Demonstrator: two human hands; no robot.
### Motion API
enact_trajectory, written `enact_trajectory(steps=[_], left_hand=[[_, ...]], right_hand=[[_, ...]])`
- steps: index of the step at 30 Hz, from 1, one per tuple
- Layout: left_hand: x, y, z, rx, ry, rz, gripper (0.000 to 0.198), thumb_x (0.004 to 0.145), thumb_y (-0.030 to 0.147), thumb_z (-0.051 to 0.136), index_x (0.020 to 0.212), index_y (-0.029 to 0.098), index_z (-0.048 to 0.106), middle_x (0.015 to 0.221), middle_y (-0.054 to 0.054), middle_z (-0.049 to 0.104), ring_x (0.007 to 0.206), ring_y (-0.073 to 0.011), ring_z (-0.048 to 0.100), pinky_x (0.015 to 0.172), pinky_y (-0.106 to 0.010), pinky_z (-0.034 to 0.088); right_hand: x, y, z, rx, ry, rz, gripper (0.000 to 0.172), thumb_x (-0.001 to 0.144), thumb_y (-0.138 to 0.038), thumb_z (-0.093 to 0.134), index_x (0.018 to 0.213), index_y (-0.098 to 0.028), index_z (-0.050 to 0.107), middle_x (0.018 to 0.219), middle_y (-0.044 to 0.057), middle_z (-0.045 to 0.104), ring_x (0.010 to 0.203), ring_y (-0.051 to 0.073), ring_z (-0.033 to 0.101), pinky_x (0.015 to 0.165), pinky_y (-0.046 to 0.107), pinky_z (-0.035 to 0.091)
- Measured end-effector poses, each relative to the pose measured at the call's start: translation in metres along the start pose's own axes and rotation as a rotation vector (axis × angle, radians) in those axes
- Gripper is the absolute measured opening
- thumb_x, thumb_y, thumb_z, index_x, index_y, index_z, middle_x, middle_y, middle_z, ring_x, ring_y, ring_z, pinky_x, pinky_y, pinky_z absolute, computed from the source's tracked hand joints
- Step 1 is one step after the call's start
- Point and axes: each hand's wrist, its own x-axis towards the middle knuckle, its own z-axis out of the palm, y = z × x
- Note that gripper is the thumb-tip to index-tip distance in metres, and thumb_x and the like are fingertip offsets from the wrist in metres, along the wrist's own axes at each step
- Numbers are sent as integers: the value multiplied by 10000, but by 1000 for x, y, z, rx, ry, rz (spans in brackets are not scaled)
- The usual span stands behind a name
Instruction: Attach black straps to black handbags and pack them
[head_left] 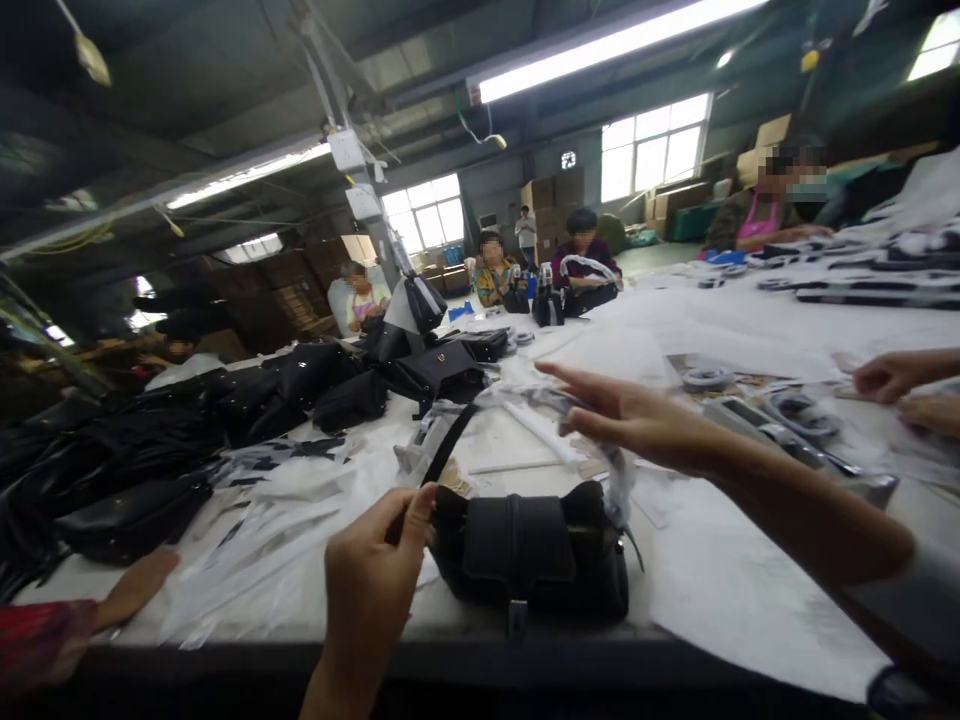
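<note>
A small black handbag [517,545] with a front flap and metal clasp stands at the table's near edge. My left hand [375,580] is closed on its upper left side, thumb against the black strap [454,440] that rises there. Clear plastic wrap covers the bag's arched handle [619,485]. Over this wrapped handle reaches my right hand [637,415], fingers stretched forward and apart. It looks close to the plastic; whether it touches is unclear. The inside of the bag is hidden.
Black bags [300,385] are heaped on the left, beside thin white strips [262,530]. A co-worker's hand [139,590] rests at lower left; another co-worker's hands [911,380] are at right. White sheets [750,580] and rolls of tape [799,412] lie on the right.
</note>
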Motion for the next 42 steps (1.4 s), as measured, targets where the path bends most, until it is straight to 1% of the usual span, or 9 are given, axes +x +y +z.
enact_trajectory(steps=[3, 8, 13, 17, 20, 25, 28, 38, 42], left_hand=[[4, 28, 30, -185, -275, 163, 203, 900, 380, 605, 929, 221, 727, 802, -20, 732, 710, -162, 665, 688, -232, 489], [-4, 37, 88, -205, -556, 192, 311, 867, 378, 655, 1143, 236, 679, 1138, -78, 713, 999, -249, 664, 897, -357, 494], [-20, 45, 130, -104, -613, 232, 595, 643, 418, 846, 1174, 230, 656, 1131, -121, 683, 1078, -358, 600, 941, -480, 453], [-28, 47, 155, -43, -516, 117, 358, 658, 432, 824, 908, 206, 703, 855, -124, 691, 930, -360, 631, 866, -460, 461], [-29, 48, 162, -67, -458, 100, 244, 678, 413, 808, 733, 223, 665, 707, -92, 647, 875, -333, 634, 838, -408, 463], [-22, 56, 158, -52, -543, 251, 401, 828, 351, 678, 1216, 274, 610, 1167, -95, 675, 1100, -319, 592, 972, -437, 404], [-22, 58, 157, -42, -549, 252, 412, 837, 337, 670, 1239, 278, 601, 1190, -92, 669, 1115, -318, 585, 994, -444, 394], [-23, 49, 160, -11, -538, 250, 401, 849, 386, 652, 1230, 262, 616, 1202, -102, 675, 1141, -328, 577, 1053, -479, 355], [-22, 48, 161, -99, -529, 194, 460, 836, 353, 668, 1285, 280, 599, 1259, -94, 660, 1165, -326, 573, 1049, -476, 370]], right_hand=[[-3, 17, 4, 191, -83, -12, 699, 947, -590, 466, 1535, -276, 257, 1353, 105, 611, 1188, 272, 610, 1059, 511, 421], [-53, 69, 15, 173, 55, 73, 594, 976, -601, 363, 1354, -196, 576, 1347, 126, 613, 1260, 306, 551, 1092, 530, 383], [-99, 95, 35, 125, 250, 32, 447, 954, -493, 517, 1293, -222, 625, 1322, 99, 634, 1265, 299, 542, 1096, 494, 388], [-107, 93, 47, 34, 341, -69, 424, 876, -419, 664, 1252, -225, 626, 1239, 97, 659, 1175, 275, 584, 1047, 426, 427], [-101, 93, 55, 236, 415, -59, 324, 864, -412, 683, 1117, -215, 642, 1045, 71, 677, 995, 228, 624, 901, 356, 493], [-81, 100, 61, 1017, 598, -10, 277, 908, -468, 618, 826, -225, 516, 668, -54, 484, 581, 98, 464, 649, 245, 463], [-75, 100, 57, 1305, 674, 58, 405, 867, -498, 660, 698, -220, 418, 592, -81, 346, 485, 85, 300, 552, 227, 422], [-73, 101, 50, 1483, 666, 105, 358, 866, -416, 690, 695, -209, 455, 549, -103, 250, 445, 77, 184, 494, 199, 402], [-77, 107, 56, 1290, 736, 103, 317, 900, -490, 615, 763, -212, 549, 591, -72, 410, 485, 95, 386, 654, 262, 502]])
